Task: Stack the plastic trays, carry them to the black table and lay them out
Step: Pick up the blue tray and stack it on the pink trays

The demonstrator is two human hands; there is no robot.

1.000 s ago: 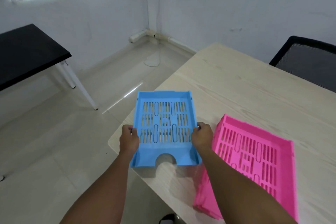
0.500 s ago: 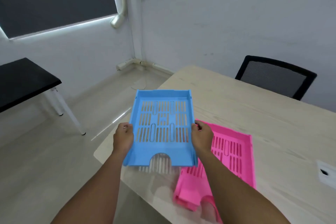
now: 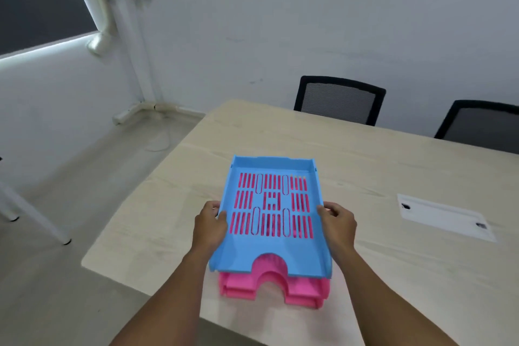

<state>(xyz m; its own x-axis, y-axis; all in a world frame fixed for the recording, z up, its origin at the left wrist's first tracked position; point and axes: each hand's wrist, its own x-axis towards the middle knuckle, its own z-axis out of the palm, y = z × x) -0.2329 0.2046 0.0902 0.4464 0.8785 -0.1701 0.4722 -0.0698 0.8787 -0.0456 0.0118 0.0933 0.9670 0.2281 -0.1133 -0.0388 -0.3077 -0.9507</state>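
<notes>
**Smooth plastic on pale wood grain**

The blue tray [image 3: 271, 205] is moulded plastic, smooth with a soft sheen, its base pierced by slots. The pink tray [image 3: 297, 291] under it is the same kind of plastic, a little glossier along its front edge. The table [image 3: 379, 171] has a light wood-grain top, matt and streaked. Set into it is a white panel [image 3: 445, 218], smooth and flat. The two chairs [image 3: 338, 100] have black frames and dull mesh backs. The floor [image 3: 70, 177] is pale, faintly glossy. The wall [image 3: 309, 22] is matt white paint, scuffed.
</notes>
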